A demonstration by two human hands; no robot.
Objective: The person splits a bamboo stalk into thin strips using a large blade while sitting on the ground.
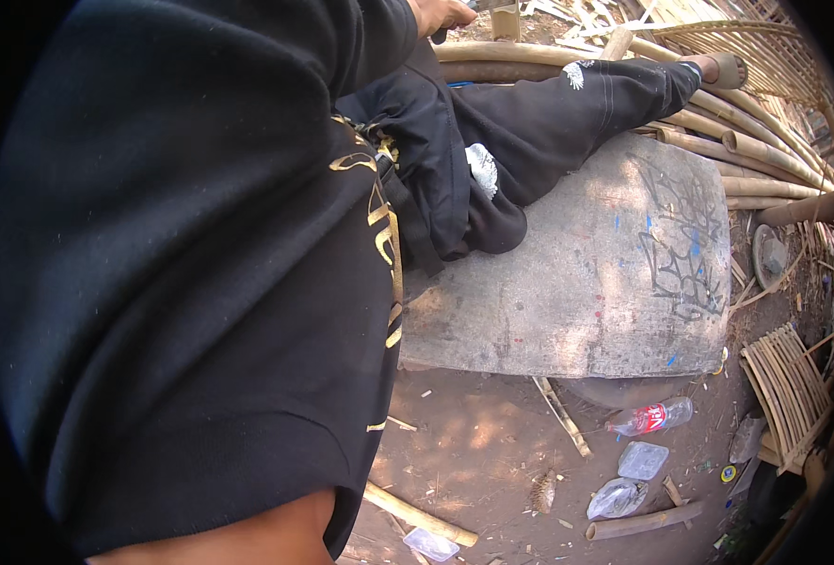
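At the upper edge, my left hand comes out of a black sleeve, partly cut off by the frame. Its fingers are curled round what looks like a dark-handled tool, most of which is out of view. Close beside this hand, a short piece of pale bamboo stands upright. At the lower edge, bare skin of my other arm shows below a wide black sleeve; my right hand is not in view. My leg in black trousers stretches right, over a worn grey board.
Long bamboo poles lie beyond the board, near my sandalled foot. On the dirt are a clear plastic bottle, a clear container, a plastic bag and bamboo offcuts. A slatted bamboo piece leans at right.
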